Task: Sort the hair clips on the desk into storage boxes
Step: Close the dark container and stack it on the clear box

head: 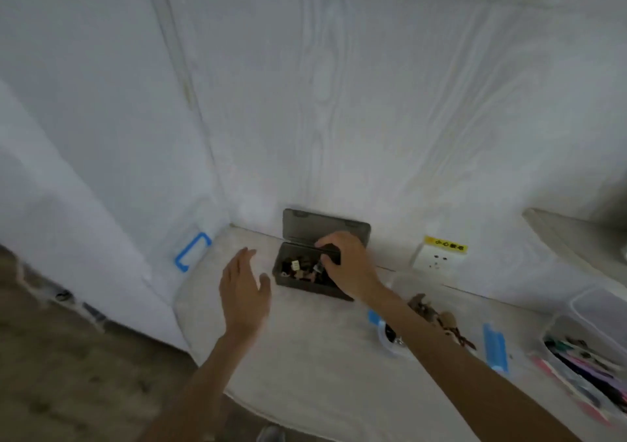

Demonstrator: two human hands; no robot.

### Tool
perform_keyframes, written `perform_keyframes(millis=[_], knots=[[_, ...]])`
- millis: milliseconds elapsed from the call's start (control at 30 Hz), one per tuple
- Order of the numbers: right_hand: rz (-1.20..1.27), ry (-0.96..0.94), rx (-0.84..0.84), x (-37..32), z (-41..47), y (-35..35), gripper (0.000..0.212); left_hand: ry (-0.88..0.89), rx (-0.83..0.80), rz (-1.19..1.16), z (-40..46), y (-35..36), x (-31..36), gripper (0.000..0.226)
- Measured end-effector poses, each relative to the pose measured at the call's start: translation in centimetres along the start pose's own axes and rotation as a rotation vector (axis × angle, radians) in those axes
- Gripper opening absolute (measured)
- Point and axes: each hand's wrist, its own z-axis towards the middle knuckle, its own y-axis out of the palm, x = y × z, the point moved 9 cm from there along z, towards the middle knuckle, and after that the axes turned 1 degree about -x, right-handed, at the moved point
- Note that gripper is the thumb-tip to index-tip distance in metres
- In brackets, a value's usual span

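So the grey storage box [307,273] sits at the back of the desk [305,357] against the wall with its lid [325,226] flipped up, and there's already a small heap of hair clips [300,268] inside it; looks like brownish and dark ones, though it's too blurry to count them or say more. I'd call that part of the job underway, not finished.

The right hand [346,265] is down over the right end of the box with its fingers curled around something dark; can't honestly tell if it's a clip going in or just the box edge it's holding. The left hand [244,289] hovers just left of the box, fingers straight and relaxed, holding nothing.

What's left: a loose pile of brown clips [437,319] lies out on the desk to the right of the right forearm, well apart from the grey box; those clearly need a home. Near it there's a clear container with a blue latch [385,331] with some dark bits in it, partly hidden by the arm, and a clear box with colourful clips [583,367] at the far right edge, so some sorting by type seems done there too.

My guess is somewhere around the middle, maybe past it.
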Motion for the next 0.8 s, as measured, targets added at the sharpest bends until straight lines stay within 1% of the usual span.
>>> perform_keyframes(millis=[100,167,267,333,400,433,467,533,600,700,800], knots=[[0.0,-0.016,-0.216,-3.9,4.2,7.1,0.026,-0.132,0.074,0.055,0.9,-4.4,-6.1,0.048],[-0.047,-0.008,-0.355,-6.0,7.1,11.5,0.036,-0.24,0.172,0.02,1.0,-7.4,-10.2,0.04],[-0.105,0.08,-0.511,-7.2,10.6,15.5,0.057,-0.337,0.296,-0.065,0.6,-9.9,-12.9,0.028],[-0.063,0.168,-0.585,-7.8,12.4,17.8,0.071,-0.465,0.371,-0.168,0.4,-11.1,-14.0,0.033],[0.002,0.22,-0.599,-8.2,13.5,19.0,0.077,-0.613,0.415,-0.25,0.0,-11.6,-14.8,0.044],[0.022,0.234,-0.597,-8.4,13.8,19.7,0.075,-0.674,0.407,-0.294,-0.1,-11.5,-15.5,0.05],[0.018,0.237,-0.591,-8.4,14.0,20.2,0.069,-0.725,0.383,-0.36,-0.2,-11.0,-16.1,0.054],[-0.007,0.231,-0.604,-8.2,13.5,20.9,0.062,-0.818,0.279,-0.456,-0.5,-9.2,-17.1,0.057],[0.014,0.235,-0.612,-7.5,12.7,21.4,0.063,-0.869,0.219,-0.491,-0.9,-7.8,-17.4,0.055],[0.106,0.281,-0.581,-6.2,11.1,21.2,0.051,-0.918,0.253,-0.51,-2.2,-7.3,-16.8,0.053],[0.212,0.256,-0.511,-5.7,9.0,19.0,0.046,-0.909,0.311,-0.582,-3.6,-6.6,-15.2,0.054]])
